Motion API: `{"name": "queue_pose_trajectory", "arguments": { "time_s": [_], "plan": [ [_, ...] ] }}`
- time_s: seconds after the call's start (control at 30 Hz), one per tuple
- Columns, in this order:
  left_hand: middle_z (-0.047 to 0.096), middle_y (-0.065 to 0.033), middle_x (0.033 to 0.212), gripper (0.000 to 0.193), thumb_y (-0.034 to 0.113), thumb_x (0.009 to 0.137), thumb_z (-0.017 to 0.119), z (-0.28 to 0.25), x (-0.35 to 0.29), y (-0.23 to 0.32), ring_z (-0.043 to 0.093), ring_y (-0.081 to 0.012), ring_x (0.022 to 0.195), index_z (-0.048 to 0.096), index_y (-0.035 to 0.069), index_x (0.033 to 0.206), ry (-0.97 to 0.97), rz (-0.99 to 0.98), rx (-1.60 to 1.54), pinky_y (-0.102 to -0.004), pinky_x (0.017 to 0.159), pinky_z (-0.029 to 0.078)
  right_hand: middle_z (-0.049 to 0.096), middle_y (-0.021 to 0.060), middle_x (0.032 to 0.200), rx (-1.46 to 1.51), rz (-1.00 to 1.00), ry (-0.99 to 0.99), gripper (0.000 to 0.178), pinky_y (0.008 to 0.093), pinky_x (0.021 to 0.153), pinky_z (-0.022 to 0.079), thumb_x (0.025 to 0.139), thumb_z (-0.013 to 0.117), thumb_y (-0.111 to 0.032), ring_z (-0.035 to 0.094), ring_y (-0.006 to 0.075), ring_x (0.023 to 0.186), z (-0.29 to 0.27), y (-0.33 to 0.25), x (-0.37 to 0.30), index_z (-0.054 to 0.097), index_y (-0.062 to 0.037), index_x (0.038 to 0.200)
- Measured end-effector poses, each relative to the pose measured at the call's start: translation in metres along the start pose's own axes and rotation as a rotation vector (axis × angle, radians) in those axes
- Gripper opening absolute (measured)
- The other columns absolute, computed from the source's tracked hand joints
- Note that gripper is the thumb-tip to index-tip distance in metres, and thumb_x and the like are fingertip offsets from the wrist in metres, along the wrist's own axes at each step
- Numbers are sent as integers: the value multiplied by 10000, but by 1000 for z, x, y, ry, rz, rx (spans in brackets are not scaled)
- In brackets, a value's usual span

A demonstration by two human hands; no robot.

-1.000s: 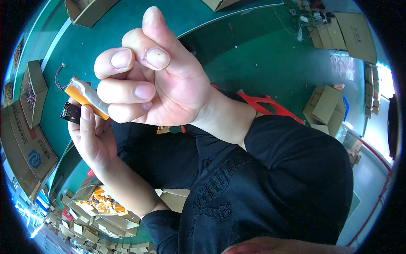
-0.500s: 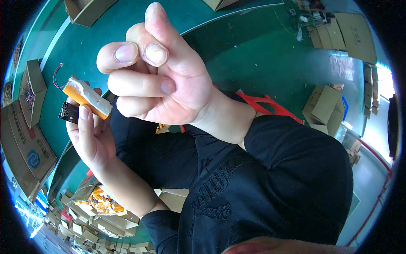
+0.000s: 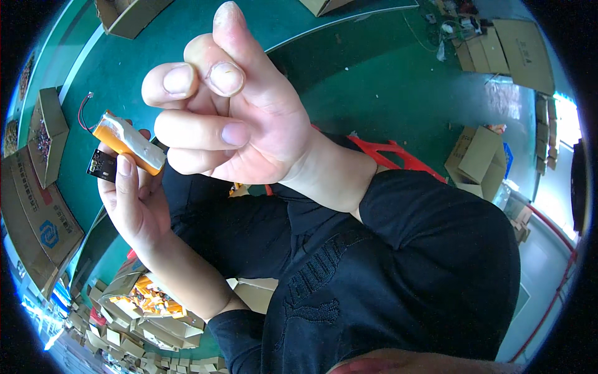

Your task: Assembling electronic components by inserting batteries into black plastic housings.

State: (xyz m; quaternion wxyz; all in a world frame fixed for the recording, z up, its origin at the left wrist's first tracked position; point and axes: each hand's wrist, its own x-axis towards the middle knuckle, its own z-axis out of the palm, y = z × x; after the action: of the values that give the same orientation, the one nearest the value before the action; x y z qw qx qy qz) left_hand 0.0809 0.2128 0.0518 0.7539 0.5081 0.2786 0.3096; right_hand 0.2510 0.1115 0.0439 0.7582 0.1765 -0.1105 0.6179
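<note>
At the left, my left hand [image 3: 134, 199] is closed round an orange-wrapped battery pack [image 3: 118, 138] with a torn-looking white strip [image 3: 144, 151] along its top. Thin red and black wires [image 3: 81, 115] with a small white plug rise from its far end. A small black circuit board [image 3: 101, 166] sits beside the pack, between my thumb and fingers. My right hand [image 3: 255, 131] is raised in the middle, palm showing and thumb stretched upward. Its fingers are loosely curled with gaps between them, and nothing is seen in it. It hangs apart from the pack.
An open carton of orange packs [image 3: 149, 296] stands at the lower left. Cartons [image 3: 53, 140] line the left side, and another open carton [image 3: 479, 163] stands on the green floor [image 3: 386, 81] at the right. A red plastic frame [image 3: 389, 151] shows behind my right wrist.
The curled fingers of my right hand have shifted slightly left and loosened a little. My left hand, the battery pack and the circuit board stay almost in place.
</note>
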Motion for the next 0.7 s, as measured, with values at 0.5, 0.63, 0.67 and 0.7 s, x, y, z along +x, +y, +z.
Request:
{"name": "queue_pose_trajectory", "arguments": {
  "time_s": [0.5,0.63,0.67,0.7],
  "plan": [
    [615,-267,1252,441,186,1007,636,-5,1,0,671,-320,1103,498,33,1397,8,-19,-1,-395,930,576,600,-45,954,0,38,3,486,220,522,254,1028,531,-564,351,39,523,0,-7,0,621,-169,760],
    [612,-267,1257,445,189,1004,642,-5,1,0,668,-323,1110,499,35,1396,14,-21,15,-399,935,574,601,-42,953,-13,44,-7,474,205,515,241,1026,545,-553,334,28,517,-2,-6,1,633,-170,761],
    [611,-266,1260,446,190,1003,644,-5,1,0,666,-325,1114,500,36,1396,14,-20,23,-400,937,573,602,-41,953,-21,42,-10,470,200,513,237,1025,550,-550,330,24,515,-3,-5,1,636,-170,762],
    [610,-266,1262,447,190,1002,645,-5,1,0,665,-326,1117,500,37,1395,14,-19,32,-401,938,573,603,-40,954,-29,39,-13,467,195,511,233,1025,554,-547,325,20,513,-3,-5,1,640,-170,762]
  ]
}}
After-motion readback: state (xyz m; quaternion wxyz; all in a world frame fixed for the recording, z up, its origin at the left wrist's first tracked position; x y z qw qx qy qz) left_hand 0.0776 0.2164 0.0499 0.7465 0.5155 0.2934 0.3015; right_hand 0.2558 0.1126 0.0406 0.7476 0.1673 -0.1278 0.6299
